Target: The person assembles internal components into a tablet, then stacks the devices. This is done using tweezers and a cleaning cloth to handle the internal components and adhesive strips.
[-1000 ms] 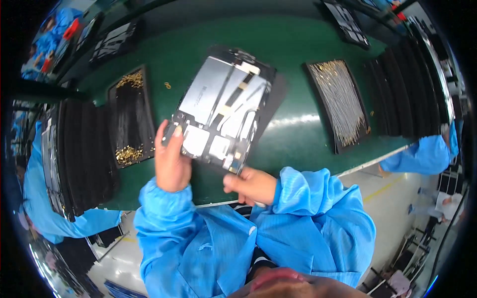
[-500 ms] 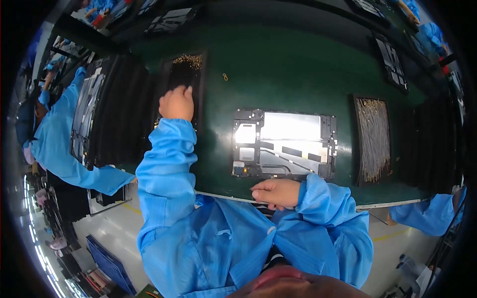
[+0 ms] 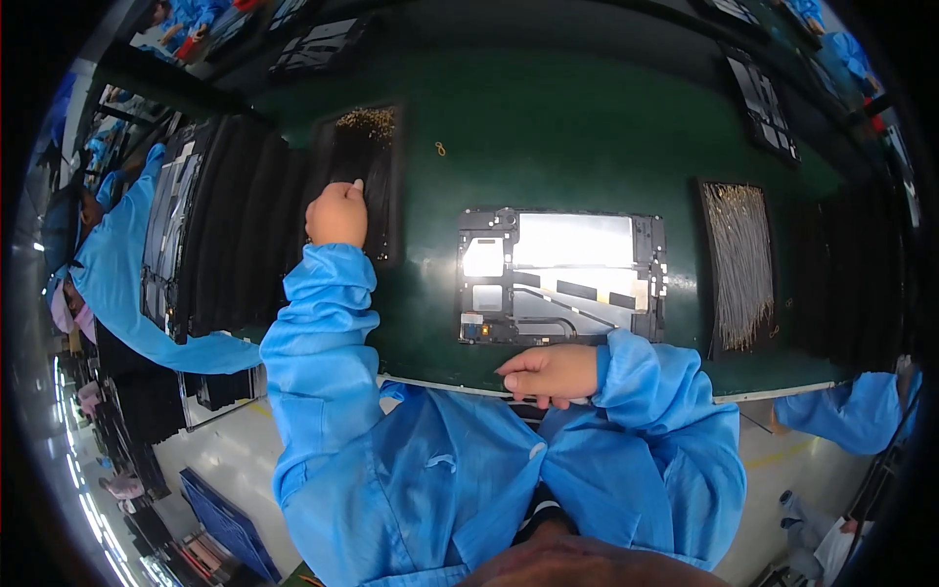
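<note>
My left hand [image 3: 335, 215] is over the black tray [image 3: 394, 147] at the left, among thin black cables with gold-coloured ends [image 3: 367, 122]. Its thumb and fingers are closed together; whatever they pinch is hidden. In front of me lies a flat device panel [image 3: 562, 279], a black frame with a shiny silver plate, dark strips and cables along its lower part. Just below its near edge, my right hand [image 3: 553, 372] rests at the table's front edge. The fingers are curled in, and the palm side is out of sight.
A second tray [image 3: 736, 264], at the right, holds grey cables with gold-coloured ends. A small yellowish loop [image 3: 440, 149] lies on the green table [image 3: 548, 117]. Dark upright stacks [image 3: 235, 225] flank the left tray. Another panel [image 3: 763, 103] lies at the far right. Co-workers' blue sleeves [image 3: 122, 264] appear on both sides.
My left hand has come slightly nearer to me over the tray, and its fingers have drawn together. My right hand stays by the table edge. The whole view has shifted a little.
</note>
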Available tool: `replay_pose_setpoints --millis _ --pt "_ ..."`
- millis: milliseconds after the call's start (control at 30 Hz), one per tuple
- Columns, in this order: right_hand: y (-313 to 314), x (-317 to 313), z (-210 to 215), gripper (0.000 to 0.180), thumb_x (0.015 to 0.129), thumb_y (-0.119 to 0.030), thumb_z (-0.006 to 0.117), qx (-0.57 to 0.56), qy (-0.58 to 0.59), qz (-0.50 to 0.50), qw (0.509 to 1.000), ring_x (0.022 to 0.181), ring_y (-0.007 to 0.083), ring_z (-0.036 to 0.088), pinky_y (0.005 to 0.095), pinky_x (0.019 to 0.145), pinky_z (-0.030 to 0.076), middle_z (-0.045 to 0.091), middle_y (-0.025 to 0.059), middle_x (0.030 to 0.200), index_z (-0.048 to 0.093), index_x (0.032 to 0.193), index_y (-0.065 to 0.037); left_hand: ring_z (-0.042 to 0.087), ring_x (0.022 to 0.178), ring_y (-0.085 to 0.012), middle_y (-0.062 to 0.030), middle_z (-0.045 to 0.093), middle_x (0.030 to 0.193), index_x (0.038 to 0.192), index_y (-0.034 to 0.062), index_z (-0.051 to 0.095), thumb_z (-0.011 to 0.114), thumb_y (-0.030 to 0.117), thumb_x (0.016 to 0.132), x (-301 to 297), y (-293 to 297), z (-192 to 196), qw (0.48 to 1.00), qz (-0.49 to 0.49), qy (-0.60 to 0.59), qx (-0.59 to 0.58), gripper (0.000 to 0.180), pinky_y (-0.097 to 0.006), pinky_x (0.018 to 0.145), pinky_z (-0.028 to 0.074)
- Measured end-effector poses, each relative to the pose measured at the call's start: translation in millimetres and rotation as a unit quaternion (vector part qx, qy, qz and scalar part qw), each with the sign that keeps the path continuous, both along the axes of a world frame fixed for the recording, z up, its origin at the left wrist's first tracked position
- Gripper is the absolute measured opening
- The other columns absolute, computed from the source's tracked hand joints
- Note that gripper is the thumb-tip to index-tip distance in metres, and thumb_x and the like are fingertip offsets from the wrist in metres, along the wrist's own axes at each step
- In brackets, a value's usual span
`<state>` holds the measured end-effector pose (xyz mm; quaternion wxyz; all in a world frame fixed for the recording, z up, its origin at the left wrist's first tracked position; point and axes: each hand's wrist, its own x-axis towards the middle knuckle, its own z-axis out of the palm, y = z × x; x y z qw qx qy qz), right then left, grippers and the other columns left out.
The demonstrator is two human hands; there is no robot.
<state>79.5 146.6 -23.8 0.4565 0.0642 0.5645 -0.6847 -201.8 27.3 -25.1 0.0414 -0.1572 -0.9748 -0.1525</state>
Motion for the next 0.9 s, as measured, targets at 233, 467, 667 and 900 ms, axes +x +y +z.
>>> replay_pose_setpoints --millis 233,467,667,900 --pt "-5.6 -2.6 2.7 0.056 0.083 -0.044 0.039 0.027 0.018 -0.050 0.998 0.060 0.0093 0.048 0.0214 0.050 0.042 0.052 0.0049 0.091 0.034 0.120 -0.003 0.054 0.079 -0.0336 -0.0192 0.057 0.082 0.082 0.0009 0.058 0.051 0.028 0.077 16.7 -20.0 31.1 0.993 -0.028 -0.013 0.110 0.029 -0.036 0.070 0.043" --pt "-5.1 9.3 22.9 0.055 0.080 -0.047 0.041 0.037 0.041 -0.202 0.978 0.059 0.0116 0.048 0.0237 0.053 0.043 0.055 0.0062 0.085 0.043 0.114 -0.003 0.054 0.076 -0.0249 -0.0156 0.057 0.082 0.086 -0.0031 0.055 0.052 0.017 0.080 85.2 -15.5 64.3 0.956 -0.203 -0.008 0.213 0.021 -0.029 0.068 0.042" --pt "16.8 -6.3 75.4 0.050 0.078 -0.045 0.045 0.173 0.192 -0.414 0.873 0.066 0.0156 0.050 0.0271 0.064 0.042 0.055 0.0069 0.081 0.051 0.108 -0.006 0.055 0.077 -0.0244 -0.0144 0.057 0.084 0.086 -0.0029 0.053 0.057 0.004 0.074 140.8 -35.8 75.4 0.933 -0.283 -0.017 0.222 0.014 -0.029 0.068 0.043" --pt "13.5 17.2 42.9 0.033 0.080 -0.034 0.046 0.140 0.019 -0.357 0.923 0.057 0.0072 0.046 0.0193 0.050 0.038 0.056 0.0039 0.083 0.056 0.094 -0.006 0.054 0.070 -0.0311 -0.0155 0.057 0.079 0.082 -0.0011 0.055 0.057 0.004 0.071 164.3 -33.1 49.3 0.901 -0.418 -0.028 0.109 0.013 -0.035 0.062 0.043"
